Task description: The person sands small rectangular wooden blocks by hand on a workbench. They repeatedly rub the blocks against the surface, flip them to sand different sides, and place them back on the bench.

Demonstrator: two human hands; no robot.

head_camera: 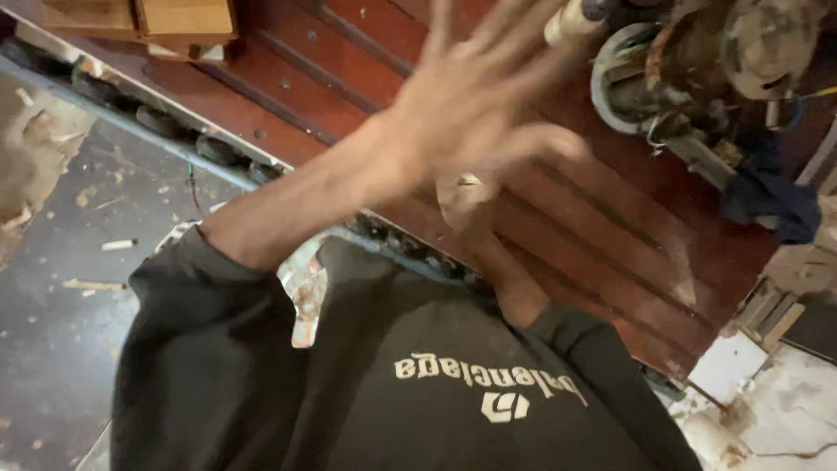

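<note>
A: Where are the hands?

B: The left hand [471,96] is lifted at the centre, toward 12 o'clock, flat and spread, grasping nothing. It is blurred. The right hand [466,205] is just under it, half covered. A small pale thing [469,180] shows at it, but I cannot tell if the fingers are closed on it.

A: And below them?

B: The red-brown wooden panel [610,235], lying from 11 o'clock to 4 o'clock. It has long raised ribs. I judge it stiff and rather heavy, not slippery because of dust. The long edge near the body looks the best place to take hold.

A: Is there room around?

B: At 1 o'clock a dirty machine [697,70] sits on the panel, with a blue cloth [772,205] at 3 o'clock. At 11 o'clock are wooden boxes [139,17]. The dark floor [70,288] at 9 o'clock has only small scraps.
</note>
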